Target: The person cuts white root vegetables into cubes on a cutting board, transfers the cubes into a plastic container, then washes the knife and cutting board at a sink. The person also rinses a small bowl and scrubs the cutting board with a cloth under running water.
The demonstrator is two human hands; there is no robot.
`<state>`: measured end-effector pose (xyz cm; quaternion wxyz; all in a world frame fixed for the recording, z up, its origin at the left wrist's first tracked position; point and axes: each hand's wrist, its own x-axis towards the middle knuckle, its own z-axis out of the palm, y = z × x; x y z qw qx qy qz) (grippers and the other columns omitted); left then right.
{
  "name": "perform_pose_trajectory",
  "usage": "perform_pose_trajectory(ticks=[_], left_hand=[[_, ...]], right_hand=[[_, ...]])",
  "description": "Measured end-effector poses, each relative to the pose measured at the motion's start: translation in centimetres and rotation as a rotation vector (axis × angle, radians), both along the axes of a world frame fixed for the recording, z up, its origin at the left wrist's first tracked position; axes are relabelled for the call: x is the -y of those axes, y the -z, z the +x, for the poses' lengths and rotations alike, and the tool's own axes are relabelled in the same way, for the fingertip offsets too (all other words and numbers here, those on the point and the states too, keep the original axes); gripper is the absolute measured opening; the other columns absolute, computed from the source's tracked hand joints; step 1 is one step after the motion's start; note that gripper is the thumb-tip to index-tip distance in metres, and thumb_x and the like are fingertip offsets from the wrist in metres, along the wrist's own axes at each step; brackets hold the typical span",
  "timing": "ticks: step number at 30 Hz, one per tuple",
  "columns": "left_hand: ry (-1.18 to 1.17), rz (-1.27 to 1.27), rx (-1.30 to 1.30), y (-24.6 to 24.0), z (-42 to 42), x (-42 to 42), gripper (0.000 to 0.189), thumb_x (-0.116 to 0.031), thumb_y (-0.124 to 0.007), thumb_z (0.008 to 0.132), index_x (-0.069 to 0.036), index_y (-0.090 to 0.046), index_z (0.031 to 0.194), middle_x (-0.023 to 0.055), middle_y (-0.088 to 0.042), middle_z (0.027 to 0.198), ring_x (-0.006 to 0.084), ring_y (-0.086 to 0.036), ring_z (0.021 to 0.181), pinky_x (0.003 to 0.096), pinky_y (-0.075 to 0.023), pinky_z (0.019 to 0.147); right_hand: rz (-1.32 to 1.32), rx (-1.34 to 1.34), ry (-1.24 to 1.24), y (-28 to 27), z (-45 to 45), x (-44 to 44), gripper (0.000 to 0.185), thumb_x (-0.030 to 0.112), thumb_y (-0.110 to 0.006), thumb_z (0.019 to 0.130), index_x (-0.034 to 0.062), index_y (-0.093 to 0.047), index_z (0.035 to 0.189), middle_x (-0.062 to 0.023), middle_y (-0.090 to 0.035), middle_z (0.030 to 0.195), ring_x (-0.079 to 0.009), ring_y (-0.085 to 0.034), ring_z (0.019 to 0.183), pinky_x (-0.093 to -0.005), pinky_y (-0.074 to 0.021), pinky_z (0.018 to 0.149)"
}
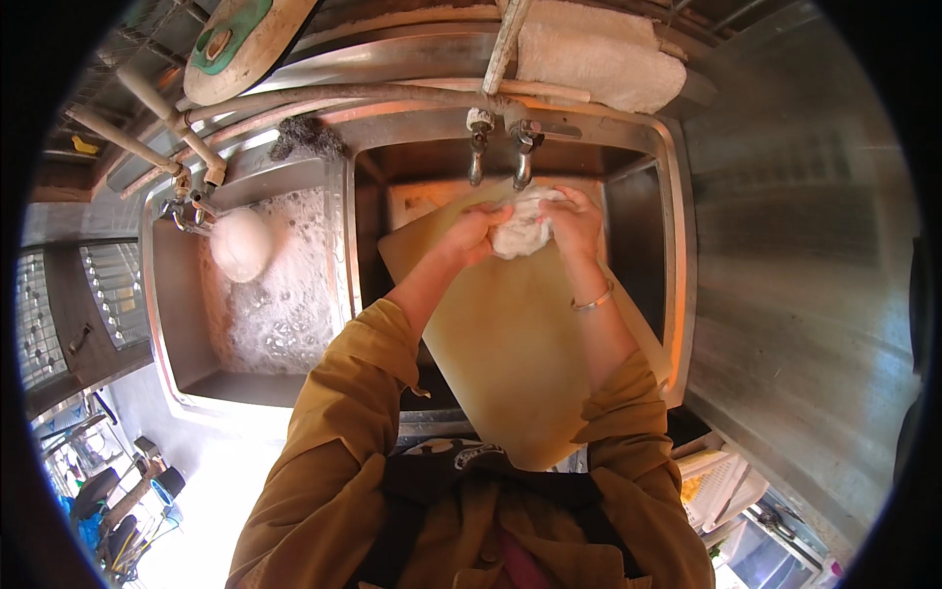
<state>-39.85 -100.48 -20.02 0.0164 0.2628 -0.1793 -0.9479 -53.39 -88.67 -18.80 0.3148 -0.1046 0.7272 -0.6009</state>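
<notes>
My left hand and my right hand both grip a bunched white cloth. They hold it just below a metal tap in the right-hand sink basin. Under my hands a large yellowish cutting board leans at an angle in the basin, its near end close to my body. A second tap hangs left of the first. Whether water is running over the cloth I cannot tell.
The left basin holds foamy water and a rounded whitish object under its taps. A dark scouring pad lies on the back ledge. A white towel hangs behind, and a steel panel stands at the right.
</notes>
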Motion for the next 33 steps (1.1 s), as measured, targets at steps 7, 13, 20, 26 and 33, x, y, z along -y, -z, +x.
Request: perform_pose_trajectory(ticks=[7,13,20,26,33], left_hand=[[-0.116,-1.204,0.438,-4.8,-1.6,-4.1,0.025,-0.017,-0.069,0.078,0.002,-0.059,0.092,0.0143,-0.065,0.075,0.0217,-0.064,0.070,0.0352,-0.0504,0.066],[-0.243,-1.720,0.405,-9.0,-1.0,-9.0,0.027,-0.029,-0.065,0.079,-0.004,-0.057,0.080,0.0205,-0.061,0.076,0.0404,-0.060,0.074,0.0493,-0.0477,0.065],[-0.033,-1.535,0.566,-4.9,-3.3,-3.2,0.026,-0.027,-0.057,0.084,-0.004,-0.062,0.075,0.0221,-0.062,0.074,0.0404,-0.061,0.069,0.0490,-0.0480,0.063],[-0.053,-1.493,0.592,-6.1,-2.1,-4.8,0.024,-0.023,-0.055,0.082,-0.003,-0.068,0.076,0.0216,-0.063,0.071,0.0400,-0.062,0.067,0.0483,-0.0488,0.062],[-0.174,-1.333,0.571,-6.4,0.0,-3.5,0.034,-0.025,-0.052,0.089,0.003,-0.065,0.075,0.0258,-0.061,0.072,0.0431,-0.061,0.070,0.0483,-0.0479,0.065]], right_hand=[[-0.061,0.858,0.227,0.7,1.0,0.1,0.039,0.041,-0.055,0.088,0.0060,-0.061,0.104,-0.0111,-0.064,0.099,-0.0234,-0.061,0.090,-0.0378,-0.0507,0.081],[-0.288,1.138,-0.009,0.1,2.7,-0.3,0.041,0.044,-0.048,0.092,0.0071,-0.058,0.107,-0.0104,-0.062,0.103,-0.0213,-0.060,0.093,-0.0361,-0.0511,0.080],[-0.220,0.971,0.027,0.7,4.3,-0.2,0.034,0.037,-0.043,0.095,0.0077,-0.054,0.110,-0.0091,-0.060,0.107,-0.0181,-0.059,0.094,-0.0330,-0.0512,0.076],[-0.050,0.768,0.022,-1.3,4.5,-0.3,0.027,0.025,-0.039,0.096,0.0089,-0.058,0.106,-0.0062,-0.061,0.094,-0.0186,-0.061,0.082,-0.0303,-0.0510,0.066],[0.014,0.628,0.106,-2.6,7.1,-0.4,0.036,0.031,-0.036,0.099,0.0044,-0.054,0.117,-0.0041,-0.061,0.103,-0.0179,-0.061,0.090,-0.0293,-0.0519,0.073]])
